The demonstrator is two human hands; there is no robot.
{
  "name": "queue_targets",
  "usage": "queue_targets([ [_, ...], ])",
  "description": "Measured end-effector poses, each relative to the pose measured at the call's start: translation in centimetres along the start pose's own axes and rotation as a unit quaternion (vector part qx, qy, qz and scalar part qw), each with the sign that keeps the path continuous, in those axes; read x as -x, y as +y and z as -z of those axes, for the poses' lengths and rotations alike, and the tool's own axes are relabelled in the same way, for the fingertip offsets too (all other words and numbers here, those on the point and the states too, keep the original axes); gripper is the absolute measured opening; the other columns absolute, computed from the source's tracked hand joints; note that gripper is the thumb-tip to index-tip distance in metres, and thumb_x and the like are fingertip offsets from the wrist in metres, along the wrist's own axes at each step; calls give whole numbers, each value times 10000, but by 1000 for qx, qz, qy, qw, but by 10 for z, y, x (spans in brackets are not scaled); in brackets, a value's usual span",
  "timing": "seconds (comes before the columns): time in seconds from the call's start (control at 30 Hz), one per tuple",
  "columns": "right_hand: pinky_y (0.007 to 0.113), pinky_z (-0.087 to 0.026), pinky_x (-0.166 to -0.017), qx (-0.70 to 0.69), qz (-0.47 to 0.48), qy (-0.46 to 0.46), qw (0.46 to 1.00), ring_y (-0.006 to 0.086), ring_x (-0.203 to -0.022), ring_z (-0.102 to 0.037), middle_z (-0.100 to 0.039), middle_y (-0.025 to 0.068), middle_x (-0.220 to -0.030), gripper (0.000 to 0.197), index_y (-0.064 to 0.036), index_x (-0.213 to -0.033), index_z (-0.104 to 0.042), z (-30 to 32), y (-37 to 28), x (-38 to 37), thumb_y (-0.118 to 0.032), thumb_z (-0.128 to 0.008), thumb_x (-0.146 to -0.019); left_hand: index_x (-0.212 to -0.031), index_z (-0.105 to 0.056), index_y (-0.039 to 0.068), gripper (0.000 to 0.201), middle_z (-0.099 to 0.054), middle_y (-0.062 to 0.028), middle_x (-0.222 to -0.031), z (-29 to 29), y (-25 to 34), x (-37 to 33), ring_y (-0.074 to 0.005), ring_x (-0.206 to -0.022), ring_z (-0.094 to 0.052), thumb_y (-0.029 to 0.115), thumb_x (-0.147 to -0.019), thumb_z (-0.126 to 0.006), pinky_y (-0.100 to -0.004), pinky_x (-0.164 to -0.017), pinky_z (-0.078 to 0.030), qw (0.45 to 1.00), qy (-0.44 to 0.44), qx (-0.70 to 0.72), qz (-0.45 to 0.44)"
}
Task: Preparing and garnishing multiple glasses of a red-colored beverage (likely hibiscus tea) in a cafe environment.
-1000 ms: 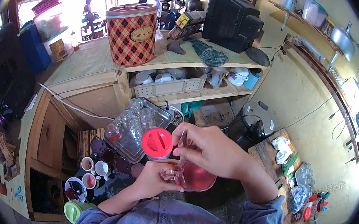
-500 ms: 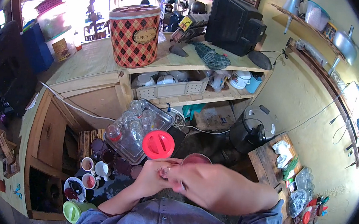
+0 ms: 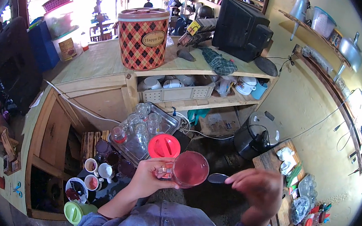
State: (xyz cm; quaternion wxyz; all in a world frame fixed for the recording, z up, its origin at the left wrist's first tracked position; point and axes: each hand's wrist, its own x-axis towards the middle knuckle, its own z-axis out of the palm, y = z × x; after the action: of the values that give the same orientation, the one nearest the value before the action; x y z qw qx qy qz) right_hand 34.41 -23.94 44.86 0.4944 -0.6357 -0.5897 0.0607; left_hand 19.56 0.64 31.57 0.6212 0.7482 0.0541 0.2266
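Note:
My left hand (image 3: 149, 179) grips the handle of a clear glass mug (image 3: 190, 169) that holds a cloudy reddish-pink drink. To the mug's right, my right hand (image 3: 257, 186) pinches a spoon (image 3: 218, 178), its bowl pointing left and apart from the glass. Some of the right hand is smeared by motion. Just beyond the left hand is a round red lid (image 3: 164, 147) with a raised grip; what it sits on is partly hidden. Several upturned glass mugs (image 3: 138, 122) stand on a metal tray (image 3: 163, 116) past the lid.
Low on the left are several used cups (image 3: 91, 182), a white bowl (image 3: 76, 190) and a green-lidded container (image 3: 73, 212). A black cylindrical pot (image 3: 255, 135) stands at the right back, near a wooden bench (image 3: 283, 201) with jars and bags. A checked cooler (image 3: 142, 39) rests on the counter.
My right hand has moved right, away from the left hand, and the spoon now shows. The mug, mostly hidden behind the right arm before, is now in full view. The whole view shifted slightly.

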Motion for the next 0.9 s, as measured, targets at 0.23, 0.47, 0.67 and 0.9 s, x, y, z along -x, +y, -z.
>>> queue_targets([
  [0.23,458,-632,-668,-348,-31,87,933,364,-772,-726,-655,146,-790,240,-23,-1066,-531,2,121,-13,-103,-701,-916,-641,-380,42,558,-691,-172,-1139,9,12,11,-149,-1040,-638,-25,-571,-930,-300,-815,-530,999,-12,1,41],
  [0.47,349,-586,-512,-524,-103,93,841,266,-647,-703,-608,63,-761,352,-93,-1230,-458,-34,168,-32,-174,-663,-955,-822,-661,-35,354,-675,-150,-1195,11,27,23,-131,-1021,-636,-21,-584,-923,-296,-837,-539,999,-32,22,17],
  [0.67,332,-628,-572,-509,-197,137,827,235,-713,-713,-627,72,-840,280,-117,-1281,-487,-46,146,-62,-97,-531,-1006,-991,-727,-44,422,-650,-140,-1258,12,32,35,-126,-1037,-635,-43,-609,-905,-284,-887,-545,995,-37,78,40],
  [0.9,295,-630,-606,-397,-259,-14,880,232,-785,-729,-646,71,-886,312,-88,-1286,-464,-49,110,-91,-106,-571,-994,-1067,-723,-43,482,-640,-145,-1286,16,27,49,-130,-1061,-630,-36,-619,-900,-289,-895,-540,998,-34,41,25],
])
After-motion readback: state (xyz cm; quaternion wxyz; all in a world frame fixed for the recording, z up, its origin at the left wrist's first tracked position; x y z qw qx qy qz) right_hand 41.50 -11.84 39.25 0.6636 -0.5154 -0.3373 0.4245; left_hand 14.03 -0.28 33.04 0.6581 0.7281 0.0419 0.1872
